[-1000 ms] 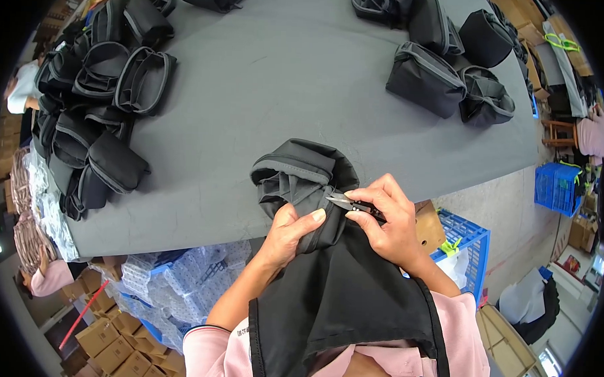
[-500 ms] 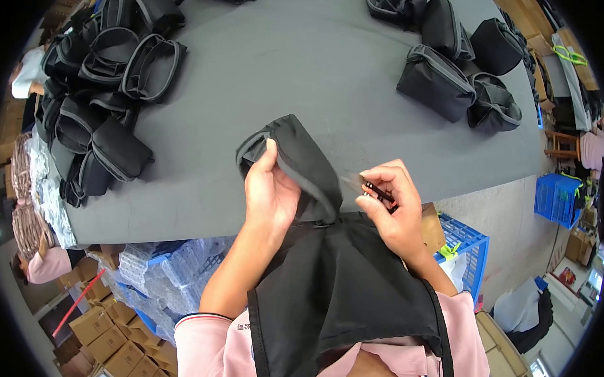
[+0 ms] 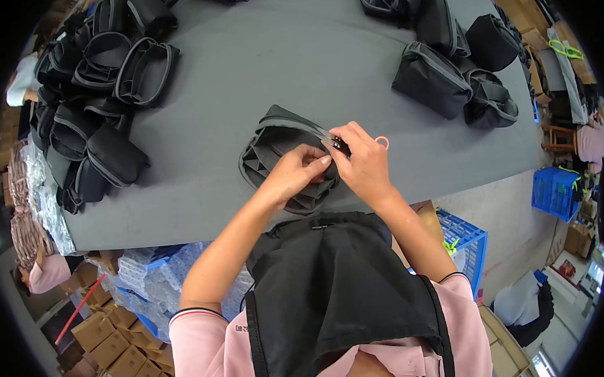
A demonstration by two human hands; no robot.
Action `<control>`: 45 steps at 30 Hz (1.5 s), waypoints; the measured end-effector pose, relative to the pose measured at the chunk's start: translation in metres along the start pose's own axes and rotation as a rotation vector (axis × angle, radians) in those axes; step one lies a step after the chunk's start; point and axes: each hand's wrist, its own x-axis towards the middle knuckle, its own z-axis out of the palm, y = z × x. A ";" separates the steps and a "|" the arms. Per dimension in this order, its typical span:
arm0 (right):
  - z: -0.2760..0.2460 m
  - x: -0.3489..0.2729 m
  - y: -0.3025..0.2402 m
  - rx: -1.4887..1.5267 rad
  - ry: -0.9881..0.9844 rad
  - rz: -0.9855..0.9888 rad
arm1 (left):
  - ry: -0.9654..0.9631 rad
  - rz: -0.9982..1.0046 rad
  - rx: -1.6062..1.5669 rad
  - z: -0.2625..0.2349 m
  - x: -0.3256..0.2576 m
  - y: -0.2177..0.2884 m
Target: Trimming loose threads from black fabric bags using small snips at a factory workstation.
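The right hand (image 3: 364, 163) grips small snips (image 3: 341, 146), with the blades by the rim of an open black bag (image 3: 267, 147). The left hand (image 3: 293, 175) pinches the bag's right side. The bag is on the near middle of the table (image 3: 211, 119). A pile of dark bags (image 3: 117, 159) is on the left, and other bags (image 3: 431, 84) sit far right.

Clear gray worktop (image 3: 280, 61) stretches toward 12 o'clock from the held pouch (image 3: 277, 138), while a black pouch heap (image 3: 117, 157) blocks 9 to 10 o'clock and a smaller cluster (image 3: 429, 80) blocks 2 o'clock.
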 end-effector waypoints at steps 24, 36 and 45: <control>-0.033 -0.050 0.033 -0.053 0.002 0.068 | 0.304 0.102 -0.001 0.017 0.043 -0.004; -0.021 -0.047 0.029 -0.099 -0.017 -0.047 | 0.308 0.160 -0.003 0.020 0.040 -0.004; -0.018 -0.050 0.024 -0.300 0.028 -0.140 | 0.323 0.176 0.002 0.023 0.042 -0.011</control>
